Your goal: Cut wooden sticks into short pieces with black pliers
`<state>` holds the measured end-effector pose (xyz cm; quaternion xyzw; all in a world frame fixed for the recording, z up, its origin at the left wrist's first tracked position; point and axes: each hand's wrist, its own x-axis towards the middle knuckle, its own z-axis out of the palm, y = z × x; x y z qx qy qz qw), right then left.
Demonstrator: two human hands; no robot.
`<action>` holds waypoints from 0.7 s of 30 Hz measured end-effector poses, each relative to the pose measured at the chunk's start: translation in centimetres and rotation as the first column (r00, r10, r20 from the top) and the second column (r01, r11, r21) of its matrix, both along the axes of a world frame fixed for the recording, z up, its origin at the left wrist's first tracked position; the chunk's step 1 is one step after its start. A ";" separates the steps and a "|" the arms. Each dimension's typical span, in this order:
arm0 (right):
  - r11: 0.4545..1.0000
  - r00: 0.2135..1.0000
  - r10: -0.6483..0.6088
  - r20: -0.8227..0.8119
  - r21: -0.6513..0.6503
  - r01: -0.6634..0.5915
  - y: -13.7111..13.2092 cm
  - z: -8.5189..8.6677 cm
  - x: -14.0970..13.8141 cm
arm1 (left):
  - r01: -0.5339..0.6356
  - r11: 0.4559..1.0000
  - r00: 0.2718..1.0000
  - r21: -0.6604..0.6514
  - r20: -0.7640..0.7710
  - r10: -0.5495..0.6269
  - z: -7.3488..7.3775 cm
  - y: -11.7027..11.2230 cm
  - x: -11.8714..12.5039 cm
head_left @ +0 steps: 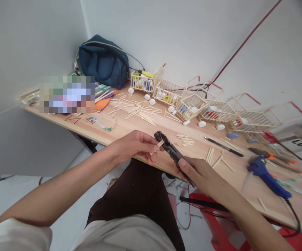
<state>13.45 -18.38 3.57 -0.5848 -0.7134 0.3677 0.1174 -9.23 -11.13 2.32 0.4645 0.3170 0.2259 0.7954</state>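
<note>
My left hand [142, 146] pinches short thin wooden sticks [160, 143] between thumb and fingers; I cannot tell exactly how many. Wrapped round the handles of black pliers [174, 152], my right hand [196, 170] holds the tool above the table's front edge. The far ends of the pinched sticks reach the head of the pliers; whether the jaws bite them is hidden. Past the tool, a small group of short cut sticks [185, 140] lies on the wooden table [130, 130]. A bigger heap of sticks [145, 113] is spread farther back.
Several miniature stick-built shopping carts [219, 111] with red handles line the wall. To the right lie a black pen [224, 146], orange-handled pliers [273, 158] and a blue glue gun [268, 176] with its cord. A blue bag [103, 61] stands at the back left. A red stool [216, 223] is below.
</note>
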 end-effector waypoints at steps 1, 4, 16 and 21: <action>1.000 1.000 -0.002 0.010 0.025 0.002 0.0 -0.1 0.0 | -0.002 1.000 1.000 -0.001 0.000 0.002 0.1 0.0 0.0; 0.997 0.999 -0.017 0.050 0.070 0.013 0.0 -0.3 0.0 | 0.000 1.000 1.000 0.004 -0.002 0.000 0.1 0.1 0.1; 0.993 0.996 0.012 0.090 0.119 -0.023 -0.1 -0.2 0.2 | 0.014 0.997 1.000 0.072 -0.016 -0.013 -0.5 0.3 0.2; 0.988 0.991 -0.012 0.133 0.154 -0.008 -0.2 -0.5 0.3 | 0.002 0.998 0.999 0.070 -0.038 0.001 -0.3 0.3 0.4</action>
